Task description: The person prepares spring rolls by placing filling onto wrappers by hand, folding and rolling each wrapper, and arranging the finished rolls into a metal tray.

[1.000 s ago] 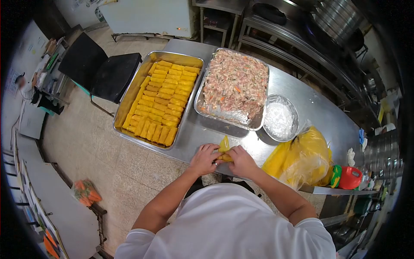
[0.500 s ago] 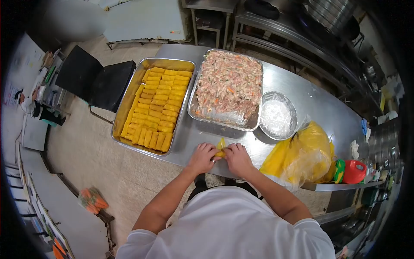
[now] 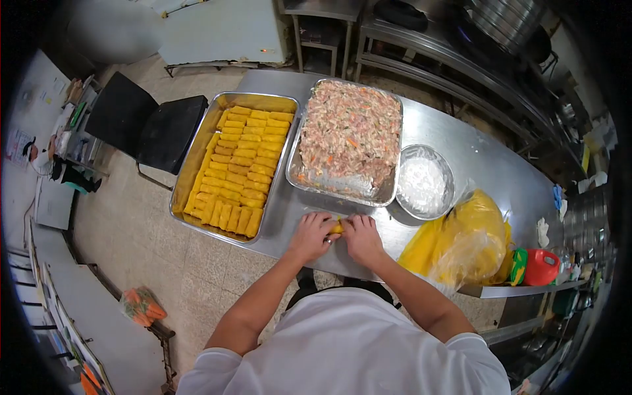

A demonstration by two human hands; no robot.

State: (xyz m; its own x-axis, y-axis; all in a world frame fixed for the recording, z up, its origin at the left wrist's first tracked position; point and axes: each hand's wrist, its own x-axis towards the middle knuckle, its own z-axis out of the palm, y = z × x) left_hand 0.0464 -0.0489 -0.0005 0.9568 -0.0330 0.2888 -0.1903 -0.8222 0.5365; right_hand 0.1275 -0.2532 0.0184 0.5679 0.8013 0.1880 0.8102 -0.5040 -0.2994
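Between my hands at the front edge of the steel table (image 3: 289, 227) is a small yellow spring roll (image 3: 337, 228). My left hand (image 3: 313, 235) has its fingers closed on the roll's left end; a ring shows on one finger. My right hand (image 3: 362, 237) grips the right end, and the fingers hide much of the wrapper. Just beyond my hands stands a deep metal tray of raw minced filling (image 3: 349, 135) with orange shreds. To the left, rows of finished yellow rolls (image 3: 240, 168) fill another metal tray (image 3: 179, 197).
Right of the filling is a round metal bowl (image 3: 424, 181) with whitish contents. A clear plastic bag with yellow wrappers (image 3: 471, 237) lies at the right, near a red jug (image 3: 541, 266). A black chair (image 3: 172, 131) stands beyond the left tray. Bagged carrots (image 3: 142, 306) lie lower left.
The wrapper's pointed far flap, visible earlier, is now mostly rolled up, leaving a compact roll. Both hands have shifted slightly away from my body. The view has tilted slightly.
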